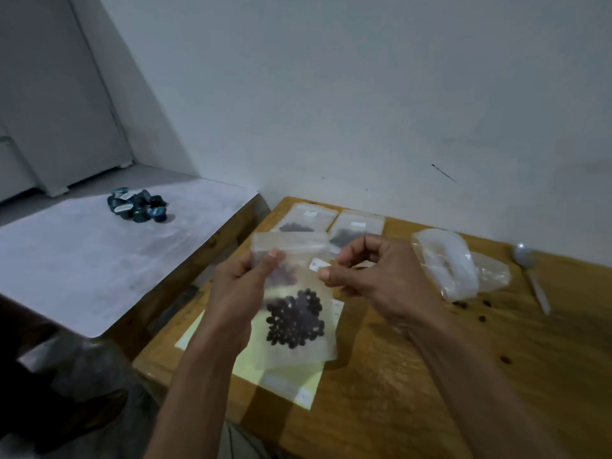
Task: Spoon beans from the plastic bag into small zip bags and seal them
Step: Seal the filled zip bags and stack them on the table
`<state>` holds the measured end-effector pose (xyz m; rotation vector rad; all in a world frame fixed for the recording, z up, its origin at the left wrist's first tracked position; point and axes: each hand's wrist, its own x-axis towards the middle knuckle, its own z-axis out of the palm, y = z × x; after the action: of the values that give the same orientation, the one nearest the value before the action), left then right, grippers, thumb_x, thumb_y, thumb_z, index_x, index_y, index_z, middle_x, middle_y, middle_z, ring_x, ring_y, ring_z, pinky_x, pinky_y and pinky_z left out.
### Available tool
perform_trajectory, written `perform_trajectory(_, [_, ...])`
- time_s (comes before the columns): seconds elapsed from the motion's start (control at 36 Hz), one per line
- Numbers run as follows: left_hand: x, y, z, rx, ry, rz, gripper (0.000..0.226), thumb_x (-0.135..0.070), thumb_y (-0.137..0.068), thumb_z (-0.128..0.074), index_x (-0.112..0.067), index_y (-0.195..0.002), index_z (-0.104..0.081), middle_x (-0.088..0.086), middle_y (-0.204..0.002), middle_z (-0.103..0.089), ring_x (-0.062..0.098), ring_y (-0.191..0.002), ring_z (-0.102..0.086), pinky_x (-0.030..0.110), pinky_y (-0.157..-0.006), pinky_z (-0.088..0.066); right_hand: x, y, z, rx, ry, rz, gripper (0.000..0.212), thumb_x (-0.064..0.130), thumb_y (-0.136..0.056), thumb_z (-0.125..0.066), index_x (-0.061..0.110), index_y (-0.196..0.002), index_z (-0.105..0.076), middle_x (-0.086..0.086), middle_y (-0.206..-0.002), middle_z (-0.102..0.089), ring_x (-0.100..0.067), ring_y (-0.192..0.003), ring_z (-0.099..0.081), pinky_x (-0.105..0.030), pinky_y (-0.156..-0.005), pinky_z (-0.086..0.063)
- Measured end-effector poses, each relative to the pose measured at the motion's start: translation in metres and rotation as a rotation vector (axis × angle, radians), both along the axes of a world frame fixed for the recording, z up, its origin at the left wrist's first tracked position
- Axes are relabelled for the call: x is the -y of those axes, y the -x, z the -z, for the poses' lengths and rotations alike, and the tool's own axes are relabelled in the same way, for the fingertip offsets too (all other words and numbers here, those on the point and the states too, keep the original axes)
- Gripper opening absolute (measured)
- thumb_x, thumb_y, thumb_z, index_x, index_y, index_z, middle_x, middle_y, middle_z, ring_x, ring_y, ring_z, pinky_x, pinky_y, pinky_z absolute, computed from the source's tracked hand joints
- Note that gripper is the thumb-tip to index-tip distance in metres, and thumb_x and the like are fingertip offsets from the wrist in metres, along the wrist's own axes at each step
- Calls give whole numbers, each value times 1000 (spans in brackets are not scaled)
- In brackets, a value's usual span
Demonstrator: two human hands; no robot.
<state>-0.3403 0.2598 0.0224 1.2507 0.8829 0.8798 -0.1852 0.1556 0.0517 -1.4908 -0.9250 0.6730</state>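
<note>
Sealing a filled zip bag [298, 313]
Your left hand [245, 279] and right hand [371, 270] pinch its floppy, slippery top; grip only that strip, beans [294, 323] sagging below.

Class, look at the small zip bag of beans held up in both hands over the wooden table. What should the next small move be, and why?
Probably press along the top strip to seal it. The left hand and right hand both pinch the upper edge of the small zip bag, the beans already sit at its bottom, and the spoon lies set aside on the table. Whether the strip is already closed cannot be told.
</note>
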Motion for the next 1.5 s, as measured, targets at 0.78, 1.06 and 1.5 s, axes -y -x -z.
perform_trajectory(0.78, [26,-41,1,-10,-153,180,12,-16,-90,-68,-8,-90,-77,13,-82,-77,30,-81,-75,49,-78,-59,2,-23,4,434,111,90,24,20,-67,-91,21,-74,-68,5,-71,-70,-5,-66,-67,-20,-60,-56])
perform_trajectory(1.06, [22,-38,1,-22,-232,174,14,-15,-95,-63,-16,-103,-74,10,-84,-77,29,-80,-75,45,-68,-59,3,-19,7,251,137,202,49,31,-60,-95,25,-97,-62,8,-92,-63,-6,-82,-61,-19,-62,-48])
perform_trajectory(1.5, [-15,-58,-1,18,-129,73,32,-2,-82,-76,-14,-111,-69,9,-88,-78,26,-78,-76,36,-67,-60,-21,-30,24,-277,72,41,56,2,-73,-85,28,-116,-58,-1,-104,-76,-17,-91,-74,-32,-68,-61])
